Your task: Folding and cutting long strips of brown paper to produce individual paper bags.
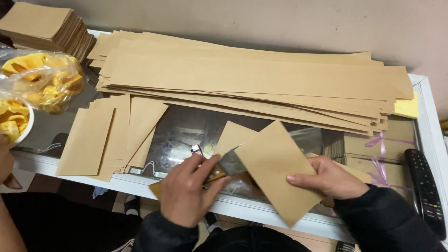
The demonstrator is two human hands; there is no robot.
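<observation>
My left hand (187,189) grips a knife (228,164) by its wooden handle, the flat metal blade slid into the fold of a brown kraft paper piece (275,165). My right hand (329,177) holds that paper by its right edge, thumb on top, tilted above the glass tabletop (182,130). Another brown piece (232,135) lies just behind the blade. A fanned pile of cut brown sheets (109,135) lies to the left of my left hand.
A big stack of long brown paper strips (242,79) spans the back. A stack of folded brown envelopes (46,28) sits far left, beside a plastic bag of yellow snacks (44,79). A black remote control (425,191) lies at right. Another person's hand (5,161) shows at the left edge.
</observation>
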